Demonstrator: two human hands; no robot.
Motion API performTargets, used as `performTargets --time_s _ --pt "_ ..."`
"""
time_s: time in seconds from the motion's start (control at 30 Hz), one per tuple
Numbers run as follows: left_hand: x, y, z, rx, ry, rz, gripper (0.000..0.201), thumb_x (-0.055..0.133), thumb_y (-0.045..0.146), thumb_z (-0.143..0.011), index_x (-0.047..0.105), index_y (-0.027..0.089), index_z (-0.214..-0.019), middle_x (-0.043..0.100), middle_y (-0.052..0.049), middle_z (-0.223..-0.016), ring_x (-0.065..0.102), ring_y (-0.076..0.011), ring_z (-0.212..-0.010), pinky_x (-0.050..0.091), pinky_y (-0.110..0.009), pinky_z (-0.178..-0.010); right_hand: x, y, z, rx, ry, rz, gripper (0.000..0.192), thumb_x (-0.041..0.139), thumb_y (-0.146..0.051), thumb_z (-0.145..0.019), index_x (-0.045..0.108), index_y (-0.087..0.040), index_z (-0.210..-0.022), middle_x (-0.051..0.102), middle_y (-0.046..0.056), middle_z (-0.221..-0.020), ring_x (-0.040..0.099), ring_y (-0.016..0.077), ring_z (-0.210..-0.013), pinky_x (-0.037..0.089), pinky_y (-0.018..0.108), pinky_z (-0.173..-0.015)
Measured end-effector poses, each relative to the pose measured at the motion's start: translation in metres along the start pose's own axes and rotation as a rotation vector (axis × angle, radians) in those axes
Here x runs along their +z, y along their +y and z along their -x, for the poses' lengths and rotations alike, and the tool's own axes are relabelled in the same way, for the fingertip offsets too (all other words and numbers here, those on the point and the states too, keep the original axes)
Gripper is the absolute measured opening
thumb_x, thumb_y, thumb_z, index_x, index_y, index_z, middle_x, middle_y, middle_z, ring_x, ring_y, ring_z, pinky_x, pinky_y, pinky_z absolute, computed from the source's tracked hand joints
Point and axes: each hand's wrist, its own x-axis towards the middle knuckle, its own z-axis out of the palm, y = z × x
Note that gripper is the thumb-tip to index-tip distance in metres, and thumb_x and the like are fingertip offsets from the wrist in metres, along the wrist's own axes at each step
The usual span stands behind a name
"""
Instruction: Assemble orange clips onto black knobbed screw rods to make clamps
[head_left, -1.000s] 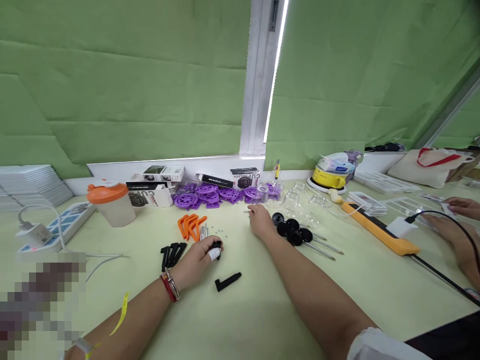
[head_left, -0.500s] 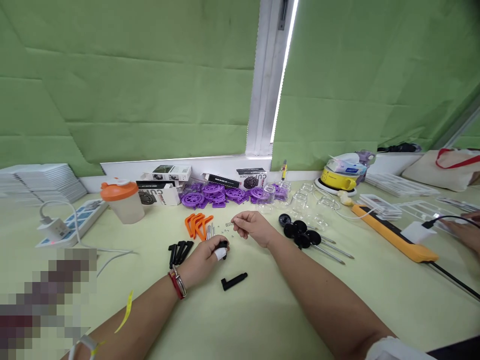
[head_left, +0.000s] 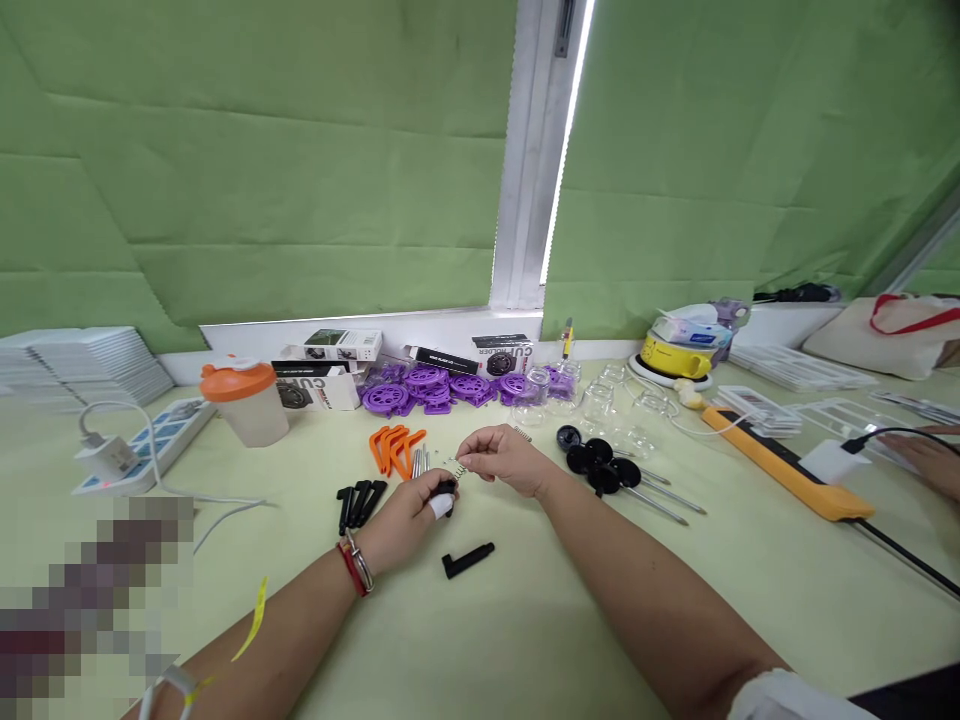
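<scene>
Pale yellow-green tabletop (head_left: 525,640) runs out to a white sill and green blinds at the back.

Nearest: a loose black L-shaped part (head_left: 467,560) lies flat on the table, long arm running left-low to right-high, short leg at its left end, just right of the left hand.

Left hand (head_left: 405,520), red band at the wrist, is closed around a small black part (head_left: 447,489); only its tip shows past the white-taped finger (head_left: 437,507), so its long axis can't be read for sure. What shows points up and to the right, twd the other hand.

Right hand (head_left: 510,460) pinches a small metal spring (head_left: 459,468) btwn thumb and forefinger, other fingers curled. Spring's long axis runs down-left from the fingertips, free end aimed at the black part's tip, v. close to it; touching or not, can't tell.

Change: 1 s ago the right hand was flat on the table farther out, by the loose springs and black wheels. Half a sec ago it was lifted w/ the spring held higher. Now it has come down and left, so the gap to the left hand is nearly gone. My read: the spring is being lined up w/ the black part.

Farther out: black parts (head_left: 358,500) in a row, steel pins (head_left: 418,461), orange clips (head_left: 391,447), black wheels on axles (head_left: 607,470). Beyond: purple gears (head_left: 427,385), clear jars (head_left: 600,400), orange-lidded cup (head_left: 244,400), power strip (head_left: 150,440). Far right, another person's hand (head_left: 926,460) by an orange bar (head_left: 787,465).
</scene>
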Motion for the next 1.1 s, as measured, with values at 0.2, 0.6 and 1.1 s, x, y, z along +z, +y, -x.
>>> performTargets --time_s 0.2,0.6,1.1 --pt "0.001 0.000 -0.001 -0.001 0.011 -0.019 0.015 0.043 0.027 -0.086 0.054 0.018 -0.090 0.057 -0.002 -0.082 0.050 -0.0160 -0.077 0.042 -0.027 -0.073 0.007 -0.003 0.001 -0.048 -0.029 0.026 0.026 0.076 -0.032 -0.063 0.069 -0.013 -0.080 0.061 0.001 -0.069 0.051 0.0090 -0.061 0.041 0.024 -0.059" --pt "0.001 -0.002 -0.002 0.026 0.017 -0.027 0.024 0.045 0.028 -0.086 0.057 0.017 -0.103 0.062 -0.004 -0.091 0.054 -0.0203 -0.092 0.044 -0.032 -0.084 0.019 -0.010 0.004 -0.154 -0.072 0.141 0.015 0.070 -0.028 -0.069 0.071 -0.018 -0.080 0.059 0.001 -0.080 0.056 0.0111 -0.066 0.046 0.026 -0.064" --pt "0.002 -0.002 -0.001 0.009 0.011 -0.057 0.017 0.043 0.027 -0.087 0.055 0.017 -0.092 0.058 -0.003 -0.087 0.051 -0.0175 -0.081 0.042 -0.029 -0.074 0.016 -0.003 0.001 -0.077 -0.042 0.117 0.028 0.076 -0.030 -0.063 0.063 -0.015 -0.083 0.050 -0.006 -0.056 0.042 0.0073 -0.050 0.036 0.022 -0.051"
